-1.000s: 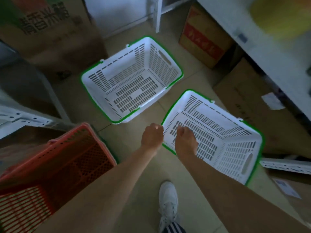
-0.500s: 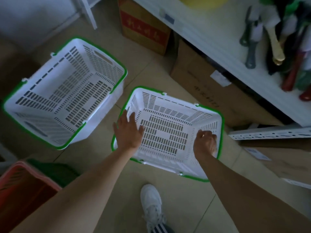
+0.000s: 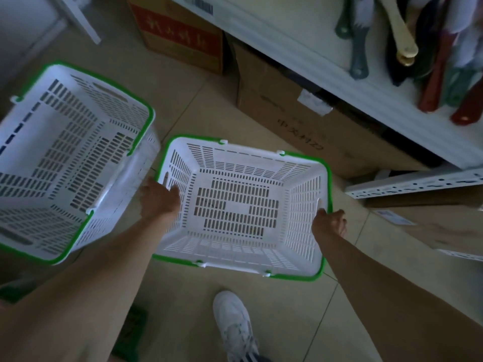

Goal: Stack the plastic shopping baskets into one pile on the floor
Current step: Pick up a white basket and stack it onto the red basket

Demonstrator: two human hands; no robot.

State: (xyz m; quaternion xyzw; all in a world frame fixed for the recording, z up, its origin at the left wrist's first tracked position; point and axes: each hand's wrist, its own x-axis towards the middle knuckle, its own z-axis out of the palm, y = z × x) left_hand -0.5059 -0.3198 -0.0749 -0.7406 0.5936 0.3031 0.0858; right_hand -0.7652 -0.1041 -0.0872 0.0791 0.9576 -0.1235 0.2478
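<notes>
At far left, a white slotted basket with green rim [image 3: 65,163], open side up, on the tiled floor [image 3: 287,322]. Just beside its right wall, nearly touching, a second white basket with green rim [image 3: 240,207], also upright. Left hand [image 3: 160,198] curled over this second basket's left short end, fingers [image 3: 175,192] hooked inside the wall by the handle slot. Right hand [image 3: 330,224] closed on the opposite short end near its handle cut-out, thumb inside the rim. Below, between the forearms, a white sneaker [image 3: 234,322]. Above the baskets, cardboard boxes [image 3: 300,126] under a white shelf [image 3: 313,48]. At top right, long-handled tools [image 3: 402,40] lying on the shelf.
</notes>
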